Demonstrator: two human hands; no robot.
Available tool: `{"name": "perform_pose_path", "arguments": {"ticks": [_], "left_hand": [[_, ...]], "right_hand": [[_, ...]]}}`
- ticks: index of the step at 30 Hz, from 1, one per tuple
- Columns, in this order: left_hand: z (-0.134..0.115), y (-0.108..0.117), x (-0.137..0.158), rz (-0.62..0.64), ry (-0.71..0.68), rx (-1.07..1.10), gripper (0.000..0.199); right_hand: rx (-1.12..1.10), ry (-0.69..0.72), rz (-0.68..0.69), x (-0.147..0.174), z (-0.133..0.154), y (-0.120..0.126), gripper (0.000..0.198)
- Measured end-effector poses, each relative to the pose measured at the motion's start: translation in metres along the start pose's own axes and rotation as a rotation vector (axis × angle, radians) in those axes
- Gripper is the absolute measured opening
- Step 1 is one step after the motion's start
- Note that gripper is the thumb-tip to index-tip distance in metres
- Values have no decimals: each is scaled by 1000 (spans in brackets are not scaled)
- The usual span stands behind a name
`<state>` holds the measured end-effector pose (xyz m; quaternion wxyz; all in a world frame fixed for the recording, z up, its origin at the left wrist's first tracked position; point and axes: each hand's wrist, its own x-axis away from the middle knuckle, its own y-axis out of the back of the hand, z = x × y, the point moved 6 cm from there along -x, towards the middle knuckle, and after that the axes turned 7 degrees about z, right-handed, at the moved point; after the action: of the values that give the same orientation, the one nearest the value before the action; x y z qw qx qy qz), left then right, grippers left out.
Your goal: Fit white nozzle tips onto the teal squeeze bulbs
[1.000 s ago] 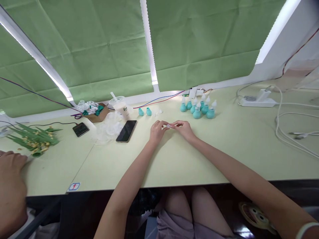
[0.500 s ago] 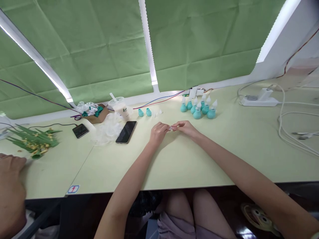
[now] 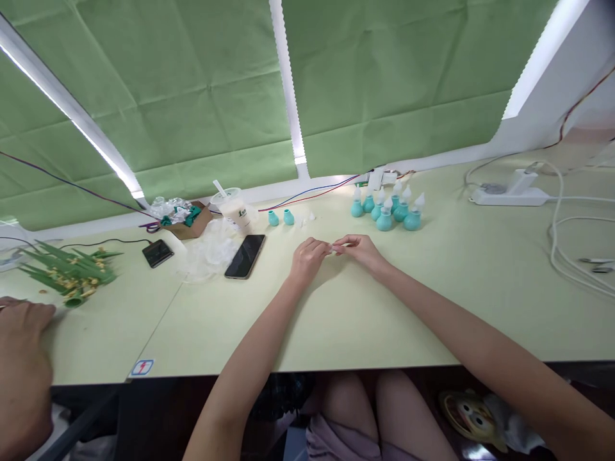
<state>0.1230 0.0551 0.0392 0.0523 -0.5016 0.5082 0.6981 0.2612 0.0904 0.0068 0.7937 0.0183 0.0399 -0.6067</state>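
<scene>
My left hand [image 3: 309,258] and my right hand [image 3: 361,251] meet above the middle of the table. Pinched between their fingertips is a small whitish piece [image 3: 331,249], mostly hidden by the fingers. Beyond my right hand stand several turquoise rubber bulbs [image 3: 384,220] fitted with translucent white pointed tips. Two turquoise bulbs [image 3: 288,218] with bare open necks stand beyond my left hand. Beside them lie a few small white tips [image 3: 311,216], too small to make out well.
A black phone [image 3: 245,256], crumpled clear plastic [image 3: 209,253], a drink cup [image 3: 234,210] and a cardboard box [image 3: 189,225] lie to the left. Farther left are a small black device [image 3: 157,253], green plastic leaves [image 3: 72,272] and another person's hand [image 3: 24,320]. A power strip [image 3: 509,195] sits right.
The view has shifted slightly. My hands stay together at the same spot, and the fingers have moved a little around the small whitish piece.
</scene>
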Motion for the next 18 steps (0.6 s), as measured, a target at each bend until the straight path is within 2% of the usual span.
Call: {"name": "perform_pose_path", "arguments": {"ticks": [5, 12, 18], "left_hand": [[3, 2, 0, -46, 53, 59, 9], [2, 6, -2, -98, 75, 70, 5], [2, 4, -2, -59, 60, 67, 8]], "right_hand": [[10, -12, -11, 3, 5, 1, 34], [64, 61, -34, 3, 10, 2, 33], [76, 60, -31, 3, 9, 2, 33]]}}
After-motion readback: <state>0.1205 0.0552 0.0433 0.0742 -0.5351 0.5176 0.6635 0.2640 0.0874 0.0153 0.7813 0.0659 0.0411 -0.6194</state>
